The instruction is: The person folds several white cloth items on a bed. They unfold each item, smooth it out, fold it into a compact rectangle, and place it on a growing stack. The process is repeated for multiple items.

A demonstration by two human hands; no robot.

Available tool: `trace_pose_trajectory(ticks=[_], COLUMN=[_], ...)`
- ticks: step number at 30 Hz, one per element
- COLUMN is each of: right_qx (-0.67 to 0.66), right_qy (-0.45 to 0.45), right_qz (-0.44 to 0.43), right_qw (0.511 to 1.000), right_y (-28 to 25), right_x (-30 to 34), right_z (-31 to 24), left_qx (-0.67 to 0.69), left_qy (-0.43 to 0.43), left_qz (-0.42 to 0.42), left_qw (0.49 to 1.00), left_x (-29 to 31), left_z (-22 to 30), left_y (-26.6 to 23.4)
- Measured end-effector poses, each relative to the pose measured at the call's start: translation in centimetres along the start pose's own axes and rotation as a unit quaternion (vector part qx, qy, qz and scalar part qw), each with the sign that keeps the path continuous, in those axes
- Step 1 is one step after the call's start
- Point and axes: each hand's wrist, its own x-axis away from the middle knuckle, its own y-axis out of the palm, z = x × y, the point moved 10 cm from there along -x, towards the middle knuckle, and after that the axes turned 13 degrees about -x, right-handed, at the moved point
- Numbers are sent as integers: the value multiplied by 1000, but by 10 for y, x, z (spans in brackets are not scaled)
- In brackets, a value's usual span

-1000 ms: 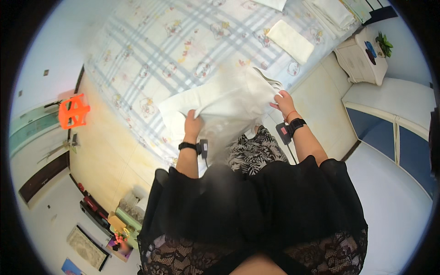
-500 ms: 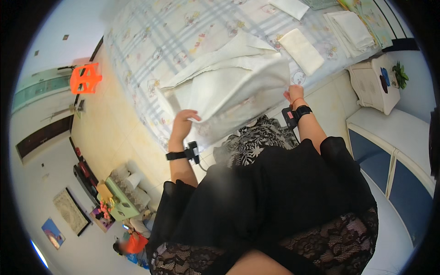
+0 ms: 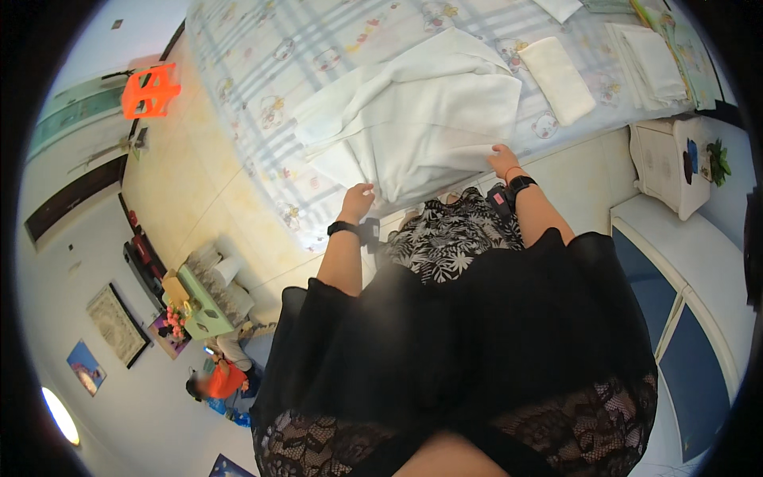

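Left hand (image 3: 355,203) and right hand (image 3: 504,162) set wide at rumpled white cloth's (image 3: 433,119) near side, probably to control both ends; can't tell whether either grips. Cloth lies along bed's (image 3: 338,30) near edge, within easy reach; folded cream cloth (image 3: 559,81) farther right, apparently kept clear.

A plaid, cartoon-printed sheet (image 3: 274,111) is covering the bed (image 3: 334,60). On it, a big white cloth (image 3: 441,107) is lying rumpled near the edge; a folded cream cloth (image 3: 558,82) is resting to its right, folded white cloths (image 3: 653,67) farther right.
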Motion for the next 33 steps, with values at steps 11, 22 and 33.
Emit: trace_pose_trajectory(ticks=[11,22,33], right_qx=[0,-172,-576], right_qy=[3,-5,180], right_qz=[86,46,63], right_qw=[996,984,795], right_y=[-3,24,17], right_x=[-7,-50,56], right_z=[57,113,49], left_qx=[-124,-41,293], left_qy=[-107,-101,-249], left_qz=[-61,347,242], left_qw=[985,932,891], left_x=[-80,-12,-11], left_z=[-34,-68,-115], left_y=[30,-56,-50])
